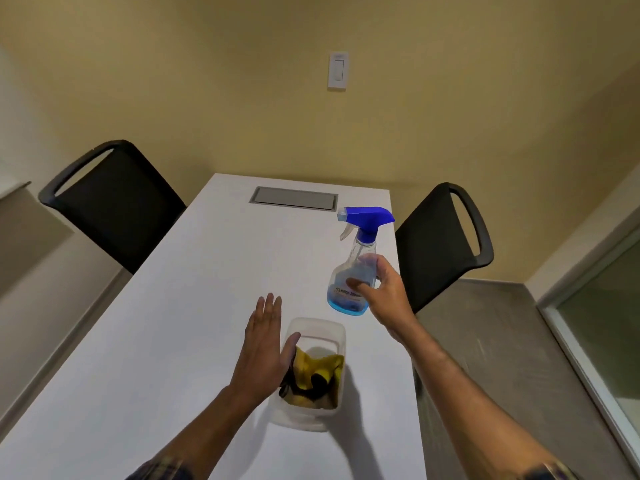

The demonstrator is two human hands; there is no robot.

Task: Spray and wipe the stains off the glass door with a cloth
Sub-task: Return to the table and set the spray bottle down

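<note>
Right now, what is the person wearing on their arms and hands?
Nothing on the left hand or the right hand: no gloves, rings or watch show. Both forearms are bare. Dark plaid-looking sleeve cuffs peek in at the bottom edge, pushed far up each arm.

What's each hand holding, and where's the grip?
Right hand: spray bottle, gripped around its clear body. Left hand: nothing, fingers flat, open.
</note>
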